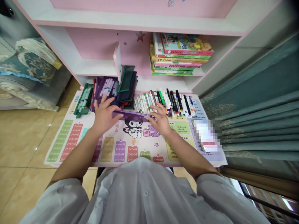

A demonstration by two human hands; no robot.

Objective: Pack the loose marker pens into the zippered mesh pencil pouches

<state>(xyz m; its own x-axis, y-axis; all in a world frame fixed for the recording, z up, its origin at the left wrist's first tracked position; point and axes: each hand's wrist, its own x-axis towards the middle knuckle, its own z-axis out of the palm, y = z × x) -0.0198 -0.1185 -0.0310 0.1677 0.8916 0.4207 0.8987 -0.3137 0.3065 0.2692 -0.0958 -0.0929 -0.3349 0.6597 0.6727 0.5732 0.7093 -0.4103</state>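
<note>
A flat purple zippered pouch [133,114] is stretched between my two hands above the desk mat. My left hand [105,113] pinches its left end between thumb and fingers. At the other end, my right hand [160,119] grips the corner near the zipper pull. Just beyond my left hand lies a purple mesh pouch filled with markers [107,87], beside a green pouch with markers [84,98]. Behind the held pouch is a stack of dark green and navy pouches [127,84]. A row of loose markers [144,102] lies past my right hand.
Printed times tables and cartoon figures cover the desk mat [149,152]. A phone with a blurred screen [206,137] rests at the right. Books [179,59] are piled on the pink and white shelf [93,67] behind. Teal curtains [257,102] hang at the right.
</note>
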